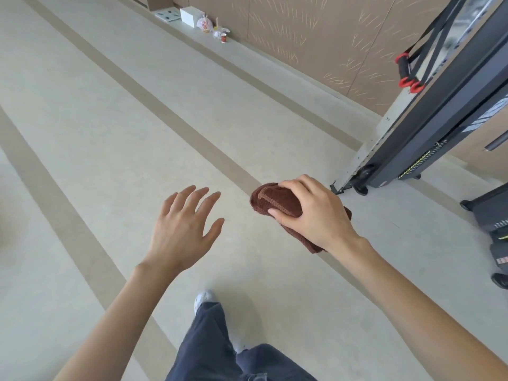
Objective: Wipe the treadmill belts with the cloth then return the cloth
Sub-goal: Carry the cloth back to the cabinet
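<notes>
The right grip (313,215) curls round the folded brown cloth (275,200), carried above the floor (110,133); the left grip (181,229) is spread, empty. No treadmill belt shows — wiping done or not, I cannot tell; returning the cloth looks yet to do.

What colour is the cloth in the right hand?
Dark reddish-brown terry cloth, gripped by the right hand; head view.

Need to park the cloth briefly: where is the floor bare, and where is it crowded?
Bare floor spreads ahead of the left hand up to the wall ledge. Crowded: the ledge's far end with white box and red cup, and the right edge by the machine frame.
</notes>
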### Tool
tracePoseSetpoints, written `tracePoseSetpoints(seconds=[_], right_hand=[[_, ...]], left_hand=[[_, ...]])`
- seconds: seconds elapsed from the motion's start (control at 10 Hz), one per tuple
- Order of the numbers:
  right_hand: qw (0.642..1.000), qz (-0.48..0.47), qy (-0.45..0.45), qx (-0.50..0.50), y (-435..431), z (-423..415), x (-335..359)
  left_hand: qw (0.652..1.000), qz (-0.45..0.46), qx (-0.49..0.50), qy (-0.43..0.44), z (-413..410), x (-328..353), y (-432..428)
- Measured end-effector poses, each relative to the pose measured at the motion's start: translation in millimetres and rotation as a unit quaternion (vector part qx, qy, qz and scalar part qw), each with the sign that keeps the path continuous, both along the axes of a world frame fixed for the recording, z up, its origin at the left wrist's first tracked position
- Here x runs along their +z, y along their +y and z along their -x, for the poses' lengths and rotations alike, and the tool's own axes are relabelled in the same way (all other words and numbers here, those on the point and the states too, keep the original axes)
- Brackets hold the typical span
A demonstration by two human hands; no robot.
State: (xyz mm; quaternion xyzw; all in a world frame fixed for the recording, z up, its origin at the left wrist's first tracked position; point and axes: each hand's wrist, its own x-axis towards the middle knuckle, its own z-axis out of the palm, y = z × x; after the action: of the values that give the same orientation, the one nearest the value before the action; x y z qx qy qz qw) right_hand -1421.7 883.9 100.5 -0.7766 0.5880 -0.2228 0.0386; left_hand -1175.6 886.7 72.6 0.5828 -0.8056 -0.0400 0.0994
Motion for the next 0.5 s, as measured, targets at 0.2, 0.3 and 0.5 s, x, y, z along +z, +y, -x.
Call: tracePoseSetpoints(seconds=[0.2,0.3,0.5], right_hand=[[1.0,-0.004,-0.007,0.001,-79.7,-24.1,-10.4],[1.0,-0.004,-0.004,0.005,-127.2,-43.9,-7.4],[1.0,0.016,-0.009,-0.003,-228.7,-82.7,6.7]], left_hand=[[1.0,-0.011,-0.002,0.0,-20.2,-8.0,-79.3],[1.0,-0.009,0.001,0.001,-37.9,-5.7,-128.1],[1.0,0.0,-0.008,-0.008,-81.0,10.2,-228.1]])
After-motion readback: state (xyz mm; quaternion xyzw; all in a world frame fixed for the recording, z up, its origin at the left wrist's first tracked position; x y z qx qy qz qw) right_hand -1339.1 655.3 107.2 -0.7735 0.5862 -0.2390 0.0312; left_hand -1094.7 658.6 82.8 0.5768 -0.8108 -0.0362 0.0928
